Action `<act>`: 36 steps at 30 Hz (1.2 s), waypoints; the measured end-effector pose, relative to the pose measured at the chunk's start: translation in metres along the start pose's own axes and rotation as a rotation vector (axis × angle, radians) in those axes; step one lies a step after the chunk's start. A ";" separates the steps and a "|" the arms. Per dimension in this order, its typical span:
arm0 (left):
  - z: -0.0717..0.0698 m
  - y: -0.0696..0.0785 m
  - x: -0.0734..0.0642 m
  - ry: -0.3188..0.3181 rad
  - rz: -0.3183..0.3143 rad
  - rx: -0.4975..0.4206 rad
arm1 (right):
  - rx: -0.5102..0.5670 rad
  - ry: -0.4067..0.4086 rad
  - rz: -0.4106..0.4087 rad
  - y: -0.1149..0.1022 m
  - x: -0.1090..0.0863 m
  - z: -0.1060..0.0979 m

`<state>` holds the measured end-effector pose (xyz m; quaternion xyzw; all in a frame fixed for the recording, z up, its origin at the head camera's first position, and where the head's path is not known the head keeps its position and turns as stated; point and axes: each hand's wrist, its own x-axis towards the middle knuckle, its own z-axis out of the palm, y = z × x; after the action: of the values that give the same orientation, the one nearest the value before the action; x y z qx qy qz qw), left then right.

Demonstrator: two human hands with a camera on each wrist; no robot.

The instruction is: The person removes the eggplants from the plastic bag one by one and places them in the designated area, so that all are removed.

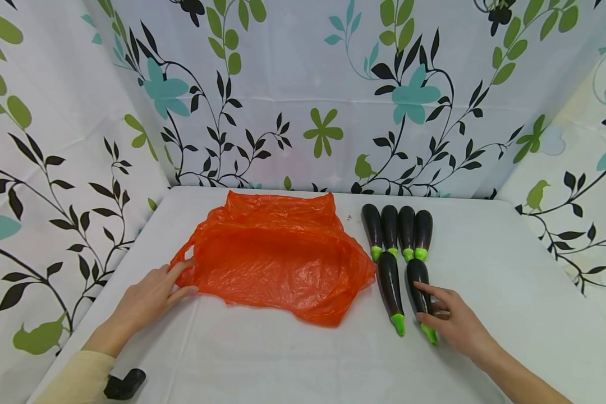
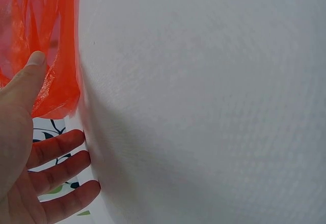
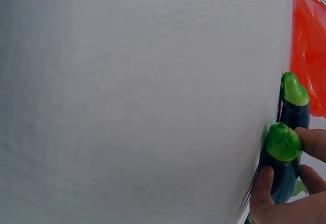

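Note:
My left hand touches the left handle end of a thin orange-red plastic bag, which lies spread on the table. In the left wrist view, its straight thumb lies against the bag, and three fingers are loosely extended below. My right hand grips a glossy dark eggplant with a bright green stem, thumb and fingers on opposite sides. The right wrist view shows the fingers close behind the green cap. Another eggplant lies just left of the gripped one.
Several more eggplants lie side by side in a row behind these two, stems toward me. A small black object lies near my left sleeve. The white table is bordered by a leaf-patterned curtain at the back and sides.

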<state>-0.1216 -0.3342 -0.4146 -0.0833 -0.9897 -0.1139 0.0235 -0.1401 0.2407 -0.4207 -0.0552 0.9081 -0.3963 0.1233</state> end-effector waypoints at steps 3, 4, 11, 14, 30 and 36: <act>0.001 0.000 0.000 0.000 0.000 0.001 | -0.008 0.006 0.002 0.000 -0.001 0.001; 0.001 0.000 0.000 -0.001 -0.001 0.002 | -0.012 0.009 0.000 0.000 -0.001 0.001; 0.000 0.000 -0.001 -0.005 -0.006 0.003 | -0.017 0.015 -0.016 0.000 -0.001 0.000; -0.001 0.000 -0.001 -0.004 -0.005 0.002 | -0.021 0.019 -0.034 -0.001 -0.001 -0.001; -0.001 0.002 0.001 0.023 0.011 0.010 | -0.031 0.056 -0.086 -0.006 0.010 -0.020; -0.012 0.003 0.000 -0.081 0.039 -0.056 | -0.048 0.090 -0.133 -0.015 0.025 -0.036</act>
<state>-0.1211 -0.3344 -0.4020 -0.1080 -0.9845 -0.1375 -0.0168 -0.1736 0.2512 -0.3906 -0.1006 0.9163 -0.3837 0.0544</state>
